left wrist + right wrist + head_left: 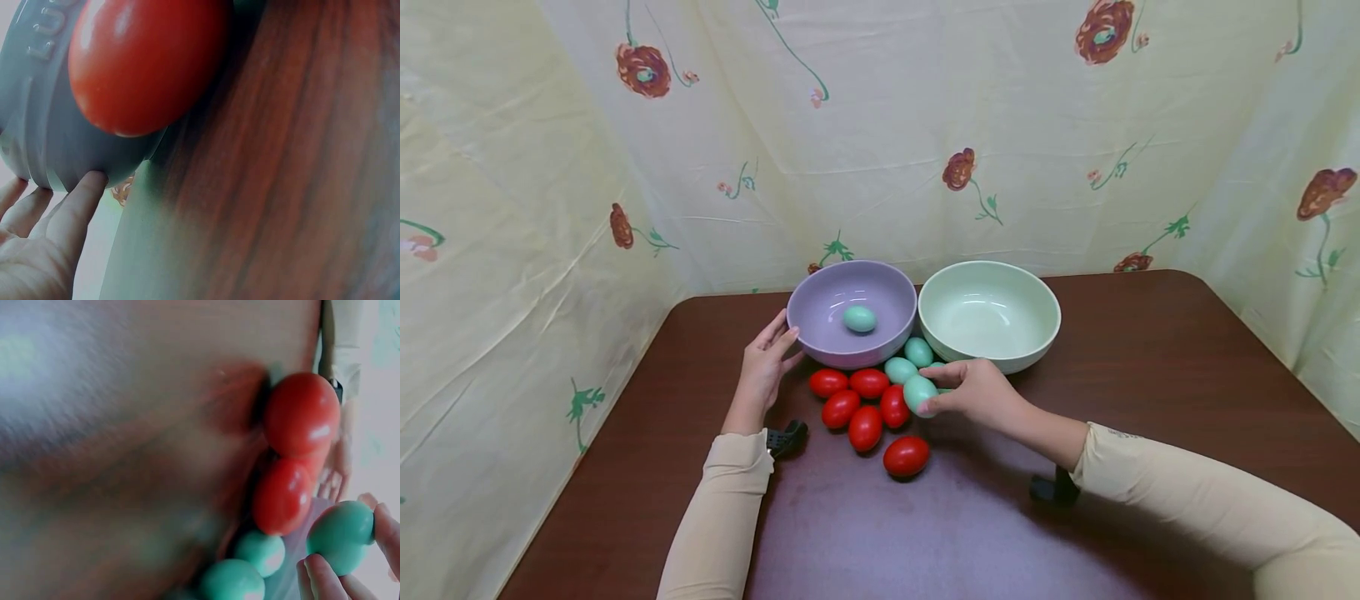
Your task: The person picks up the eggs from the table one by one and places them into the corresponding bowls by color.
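My left hand spread against the purple bowl, my right hand, front-right of it, pinching a green egg

The left hand touches the left side of a purple bowl holding one green egg. The right hand pinches another egg, also green, near six red eggs on the brown table. A pale green bowl stands rightward.
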